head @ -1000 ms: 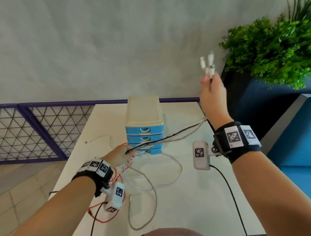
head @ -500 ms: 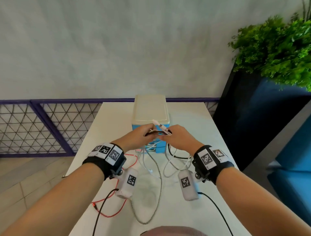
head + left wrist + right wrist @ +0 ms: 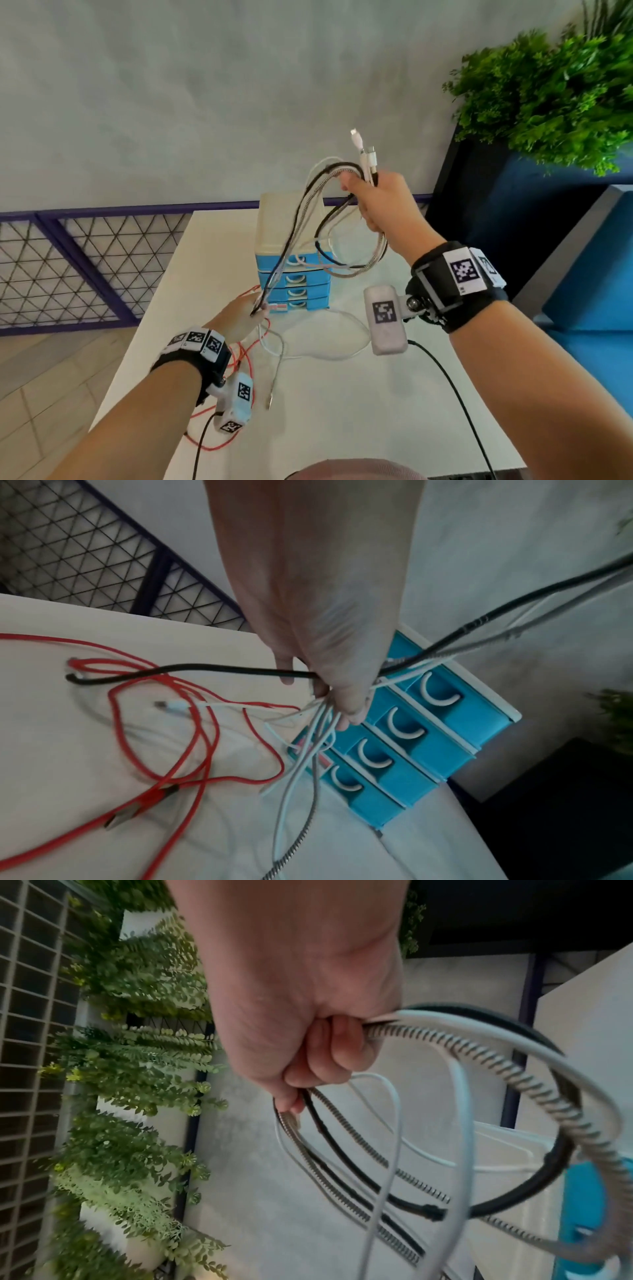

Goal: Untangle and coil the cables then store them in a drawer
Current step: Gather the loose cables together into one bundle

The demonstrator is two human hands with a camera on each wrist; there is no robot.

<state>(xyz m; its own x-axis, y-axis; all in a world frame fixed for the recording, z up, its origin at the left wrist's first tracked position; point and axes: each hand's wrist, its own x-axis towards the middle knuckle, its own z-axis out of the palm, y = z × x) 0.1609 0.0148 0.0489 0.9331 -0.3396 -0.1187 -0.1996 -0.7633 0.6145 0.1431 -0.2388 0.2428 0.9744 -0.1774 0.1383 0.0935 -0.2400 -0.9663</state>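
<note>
My right hand (image 3: 371,197) is raised above the drawer unit and grips a looped bundle of cables (image 3: 329,219): black, white and braided silver. Their plug ends (image 3: 364,150) stick up past its knuckles. In the right wrist view the fingers (image 3: 329,1053) curl round the same cable loops (image 3: 479,1123). My left hand (image 3: 239,317) is low, in front of the drawers, pinching the same strands (image 3: 342,696) where they run down to the table. A red cable (image 3: 192,737) lies loose in a tangle on the table. The blue drawer unit (image 3: 294,274) has all its drawers closed.
The white table (image 3: 342,411) holds the trailing white cable (image 3: 329,353) and a braided end (image 3: 272,399). A purple mesh railing (image 3: 85,267) runs along the left, a dark planter with a green plant (image 3: 548,102) stands at the right, a blue seat beside it.
Half a second ago both hands met in front of the drawers. Now my right hand has risen with a cable loop, and my left has dropped toward the table.
</note>
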